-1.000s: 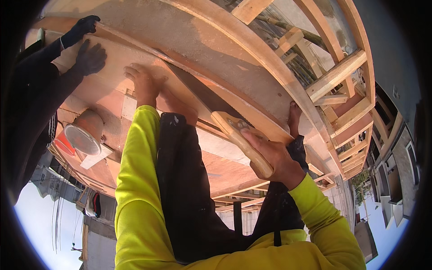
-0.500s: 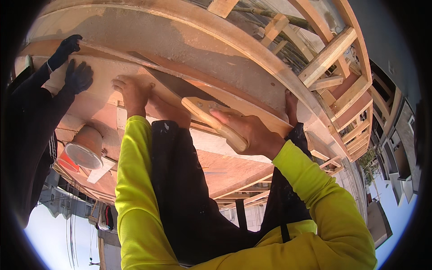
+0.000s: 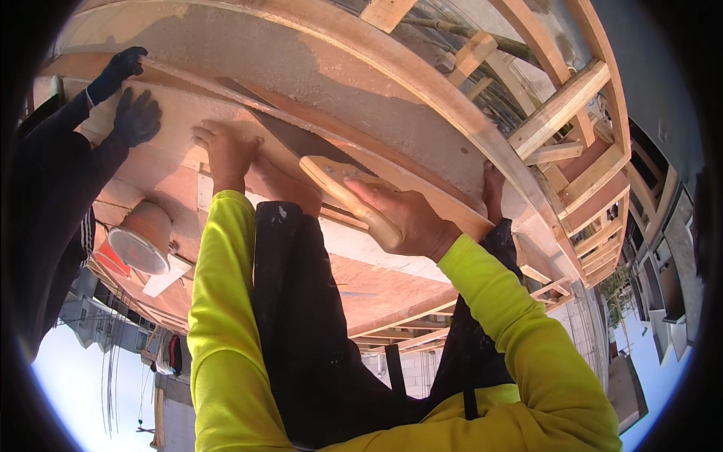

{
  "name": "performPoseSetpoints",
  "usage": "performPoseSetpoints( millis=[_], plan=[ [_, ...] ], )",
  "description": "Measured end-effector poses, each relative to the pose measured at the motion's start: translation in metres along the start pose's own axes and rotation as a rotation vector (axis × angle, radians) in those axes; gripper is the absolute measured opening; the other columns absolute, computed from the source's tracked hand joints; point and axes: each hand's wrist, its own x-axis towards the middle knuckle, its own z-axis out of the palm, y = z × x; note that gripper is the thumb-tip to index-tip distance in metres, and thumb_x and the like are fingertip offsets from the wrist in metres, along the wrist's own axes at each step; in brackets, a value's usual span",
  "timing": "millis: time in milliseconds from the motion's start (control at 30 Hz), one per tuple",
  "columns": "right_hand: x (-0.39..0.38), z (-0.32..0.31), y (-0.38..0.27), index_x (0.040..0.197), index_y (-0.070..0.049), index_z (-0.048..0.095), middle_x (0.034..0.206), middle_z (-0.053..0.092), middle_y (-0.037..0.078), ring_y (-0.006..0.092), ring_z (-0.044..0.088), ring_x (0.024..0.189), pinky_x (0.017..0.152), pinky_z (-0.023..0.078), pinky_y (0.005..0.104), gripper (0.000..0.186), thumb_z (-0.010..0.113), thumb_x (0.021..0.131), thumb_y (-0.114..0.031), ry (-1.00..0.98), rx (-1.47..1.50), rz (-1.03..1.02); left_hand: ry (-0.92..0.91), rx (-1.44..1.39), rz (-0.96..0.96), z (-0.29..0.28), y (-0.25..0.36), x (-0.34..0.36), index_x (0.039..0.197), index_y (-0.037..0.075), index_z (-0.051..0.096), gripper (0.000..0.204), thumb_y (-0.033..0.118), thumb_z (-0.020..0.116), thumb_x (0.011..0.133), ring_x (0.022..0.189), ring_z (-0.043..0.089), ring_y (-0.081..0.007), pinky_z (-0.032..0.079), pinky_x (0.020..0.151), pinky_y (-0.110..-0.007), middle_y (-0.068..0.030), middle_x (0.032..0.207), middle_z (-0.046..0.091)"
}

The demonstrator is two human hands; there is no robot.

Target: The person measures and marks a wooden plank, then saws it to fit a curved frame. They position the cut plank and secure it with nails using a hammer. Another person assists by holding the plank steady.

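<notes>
Guessing I'm mid-sawing here, right hand (image 3: 413,218) wrapped round the saw (image 3: 312,143) on the board (image 3: 177,105), left hand (image 3: 226,154) spread flat on it, so next stroke probably wants a steady wrist

Saw (image 3: 305,142) farther forward than before

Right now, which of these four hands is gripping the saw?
Your bare right hand, wrapped around the saw's wooden handle. Your left hand rests on the board; the co-worker's gloved hands hold no tool.
</notes>
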Motion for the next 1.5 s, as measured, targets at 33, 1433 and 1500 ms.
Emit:
performPoseSetpoints(
  millis=[33, 1433, 1500],
  plan=[
    [0.025, 0.01, -0.001, 0.151, -0.007, 0.044, 0.135, 0.062, 0.022, 0.0392, 0.065, 0.114, 0.095, 0.056, 0.0378, 0.074, 0.07, 0.082, -0.005, 0.003, -0.013, 0.028, -0.007, -0.021, 0.005, -0.001, 0.003, 0.0, 0.148, -0.022, 0.013, 0.127, 0.04, 0.091, 0.07, 0.145, 0.016, -0.0641, 0.027, 0.122, -0.054, -0.0527, 0.15, 0.014],
    [-0.183, -0.11, -0.133, 0.148, -0.003, 0.047, 0.131, 0.063, 0.025, 0.0397, 0.065, 0.118, 0.102, 0.053, 0.0432, 0.074, 0.068, 0.077, -0.001, -0.132, -0.051, 0.205, -0.158, -0.866, -0.226, -0.144, 0.098, -0.289, 0.146, -0.013, 0.043, 0.07, 0.032, 0.065, 0.098, 0.131, 0.057, -0.0413, 0.047, 0.107, -0.044, -0.0364, 0.141, 0.053],
    [-0.149, -0.09, -0.117, 0.148, -0.004, 0.047, 0.128, 0.065, 0.025, 0.0408, 0.066, 0.115, 0.099, 0.054, 0.0438, 0.074, 0.069, 0.078, -0.003, -0.116, -0.037, 0.166, -0.104, -1.017, -0.102, -0.191, 0.129, -0.297, 0.147, -0.011, 0.044, 0.07, 0.031, 0.067, 0.096, 0.131, 0.058, -0.0404, 0.046, 0.108, -0.044, -0.0341, 0.143, 0.053]
  ],
)
